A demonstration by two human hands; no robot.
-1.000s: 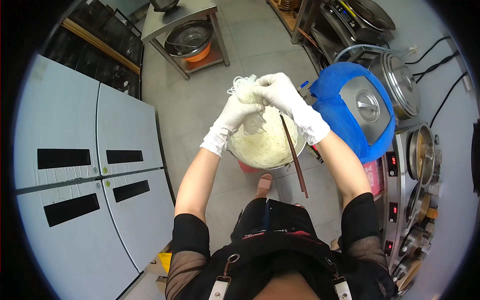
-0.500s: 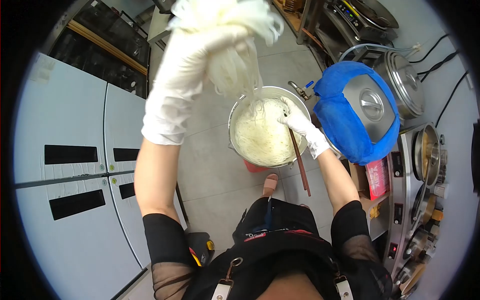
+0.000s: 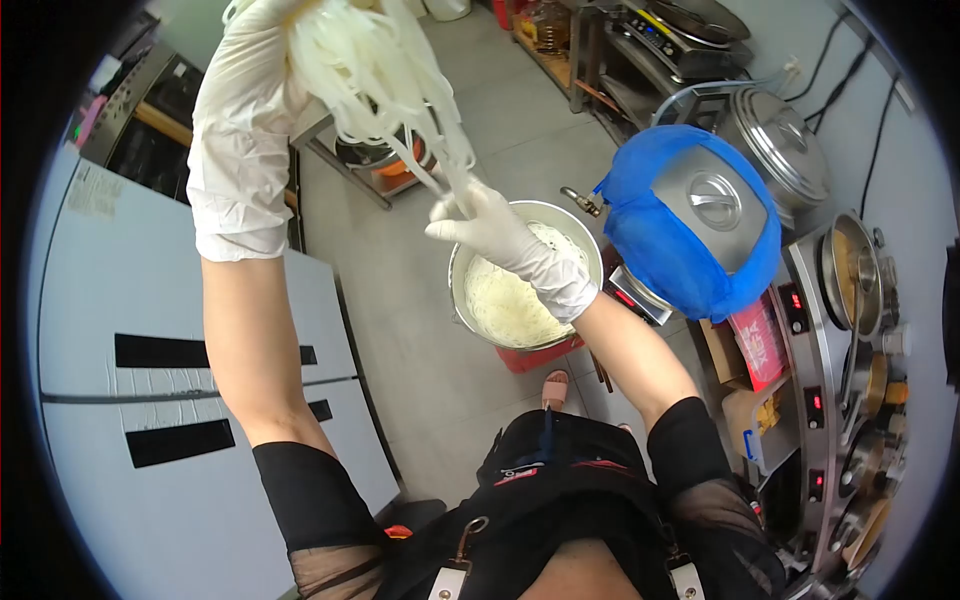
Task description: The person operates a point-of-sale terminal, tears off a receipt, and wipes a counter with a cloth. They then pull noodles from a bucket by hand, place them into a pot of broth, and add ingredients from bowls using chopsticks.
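Observation:
My left hand (image 3: 262,60), in a long white glove, is raised high at the upper left and closed round a thick bunch of white noodles (image 3: 375,75). Long strands dangle from it down to the right. At their lower ends is my white-gloved right hand (image 3: 485,228), its fingers and thumb closing on the strands. Below and partly behind that hand stands a round metal pot (image 3: 458,300) with more pale noodles (image 3: 510,305) inside. Brown chopsticks (image 3: 602,374) show beyond the pot's rim, mostly hidden by my right forearm.
A red stool (image 3: 530,359) is under the pot. To the right are a lidded vessel with a blue cover (image 3: 650,240), a tap (image 3: 580,200) and a steel pot (image 3: 775,145). Cookers with red displays (image 3: 815,400) line the right wall; white cabinets (image 3: 110,290) stand left.
My left hand has carried the noodles up and left. My right hand has left the pot's inside and moved to the hanging strands. The chopsticks no longer show in its fingers.

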